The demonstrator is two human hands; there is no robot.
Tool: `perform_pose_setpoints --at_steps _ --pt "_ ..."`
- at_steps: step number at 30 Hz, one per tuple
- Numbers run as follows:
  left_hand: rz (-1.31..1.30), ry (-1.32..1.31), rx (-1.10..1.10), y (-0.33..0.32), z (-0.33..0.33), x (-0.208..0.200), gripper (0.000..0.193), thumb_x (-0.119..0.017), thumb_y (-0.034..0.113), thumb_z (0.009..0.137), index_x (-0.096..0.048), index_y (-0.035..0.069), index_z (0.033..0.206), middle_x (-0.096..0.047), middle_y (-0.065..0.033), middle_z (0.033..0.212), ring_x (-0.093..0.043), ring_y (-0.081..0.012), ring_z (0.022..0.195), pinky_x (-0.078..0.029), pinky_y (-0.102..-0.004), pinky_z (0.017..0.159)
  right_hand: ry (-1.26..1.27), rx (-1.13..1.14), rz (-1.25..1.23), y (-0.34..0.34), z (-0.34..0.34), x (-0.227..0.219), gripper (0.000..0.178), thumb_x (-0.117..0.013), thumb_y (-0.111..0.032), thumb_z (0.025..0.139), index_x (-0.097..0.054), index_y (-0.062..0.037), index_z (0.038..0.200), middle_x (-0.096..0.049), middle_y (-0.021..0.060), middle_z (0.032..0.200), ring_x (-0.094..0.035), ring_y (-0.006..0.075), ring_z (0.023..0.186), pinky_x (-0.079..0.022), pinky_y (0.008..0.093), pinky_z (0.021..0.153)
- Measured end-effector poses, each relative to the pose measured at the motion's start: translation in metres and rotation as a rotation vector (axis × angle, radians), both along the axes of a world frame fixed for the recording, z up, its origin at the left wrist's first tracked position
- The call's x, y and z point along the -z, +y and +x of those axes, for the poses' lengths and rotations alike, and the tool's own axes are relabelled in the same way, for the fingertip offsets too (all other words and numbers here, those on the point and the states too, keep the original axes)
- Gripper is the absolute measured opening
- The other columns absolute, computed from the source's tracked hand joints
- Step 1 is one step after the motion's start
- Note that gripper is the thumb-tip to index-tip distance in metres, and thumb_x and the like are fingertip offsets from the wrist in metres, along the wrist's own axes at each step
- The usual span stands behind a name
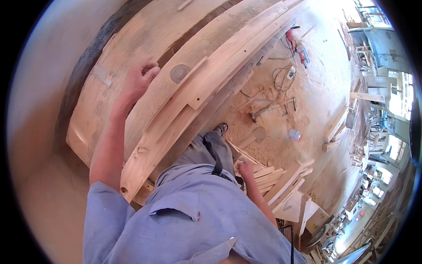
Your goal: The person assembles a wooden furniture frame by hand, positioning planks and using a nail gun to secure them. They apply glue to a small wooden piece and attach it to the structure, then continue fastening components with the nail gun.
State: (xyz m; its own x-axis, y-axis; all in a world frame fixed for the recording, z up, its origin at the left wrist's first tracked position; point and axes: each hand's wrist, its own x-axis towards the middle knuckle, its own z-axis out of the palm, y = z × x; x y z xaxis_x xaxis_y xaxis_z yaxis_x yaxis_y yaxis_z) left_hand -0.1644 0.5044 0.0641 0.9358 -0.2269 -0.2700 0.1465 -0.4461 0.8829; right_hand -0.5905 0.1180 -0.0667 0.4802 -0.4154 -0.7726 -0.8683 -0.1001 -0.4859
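Observation:
My left hand (141,80) is raised over the wide wooden workbench (118,57), its fingers curled in. Whether anything is in them, I cannot make out. Just right of it, a round grey-brown disc (179,73) lies on the wood. Long pale boards (211,86) run along the bench's edge beside me; a shorter board with a few dark holes overlaps another. My right hand (245,168) hangs low near my hip, fingers curled, above a stack of cut wooden strips (268,178). What it holds, if anything, is hidden.
A flat pale plate (102,75) lies on the bench's left. Red power tools (290,39) with trailing cables, a bar clamp (272,109), a paddle-shaped wooden piece (255,137) and a small jar (294,134) are on the dusty floor. Stacked timber (337,127) stands farther right.

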Motion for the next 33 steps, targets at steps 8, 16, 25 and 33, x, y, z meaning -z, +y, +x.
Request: perform_pose_setpoints --at_steps 8,16,25,33 --pt "0.214 -0.129 -0.020 0.016 -0.034 0.013 0.041 -0.062 0.008 0.088 -0.061 -0.009 0.125 -0.057 -0.0060 0.069 -0.050 -0.0125 0.065 -0.045 -0.0317 0.062 0.031 -0.405 -0.364 -0.017 -0.005 0.023 0.033 -0.063 -0.015 0.081 -0.072 -0.0041 0.111 -0.074 0.0193 0.085 -0.073 0.0272 0.071 -0.057 0.0404 0.068" --pt "0.149 -0.190 -0.006 -0.028 -0.059 0.044 0.040 -0.066 0.007 0.086 -0.064 -0.005 0.123 -0.069 -0.0179 0.101 -0.067 -0.0276 0.095 -0.052 -0.0370 0.087 0.006 -0.426 -0.369 -0.033 0.011 0.012 0.033 -0.060 -0.020 0.080 -0.074 -0.0110 0.108 -0.073 0.0203 0.087 -0.073 0.0316 0.082 -0.056 0.0421 0.075" --pt "0.316 -0.344 0.195 -0.200 0.016 0.045 0.081 -0.078 0.029 0.077 -0.045 -0.004 0.144 -0.054 -0.0242 0.139 -0.048 -0.0394 0.132 -0.037 -0.0464 0.113 0.097 -0.277 -0.366 -0.063 -0.007 -0.012 0.036 -0.061 -0.023 0.080 -0.073 -0.0064 0.111 -0.071 0.0257 0.102 -0.068 0.0399 0.099 -0.053 0.0464 0.088" --pt "0.553 -0.171 0.130 -0.318 0.065 0.014 0.108 -0.083 0.037 0.072 -0.025 -0.002 0.153 -0.047 -0.0269 0.144 -0.042 -0.0417 0.136 -0.029 -0.0455 0.118 0.200 -0.168 -0.219 -0.100 -0.020 -0.031 0.034 -0.066 -0.029 0.084 -0.076 -0.0035 0.105 -0.071 0.0269 0.102 -0.068 0.0405 0.103 -0.053 0.0459 0.093"
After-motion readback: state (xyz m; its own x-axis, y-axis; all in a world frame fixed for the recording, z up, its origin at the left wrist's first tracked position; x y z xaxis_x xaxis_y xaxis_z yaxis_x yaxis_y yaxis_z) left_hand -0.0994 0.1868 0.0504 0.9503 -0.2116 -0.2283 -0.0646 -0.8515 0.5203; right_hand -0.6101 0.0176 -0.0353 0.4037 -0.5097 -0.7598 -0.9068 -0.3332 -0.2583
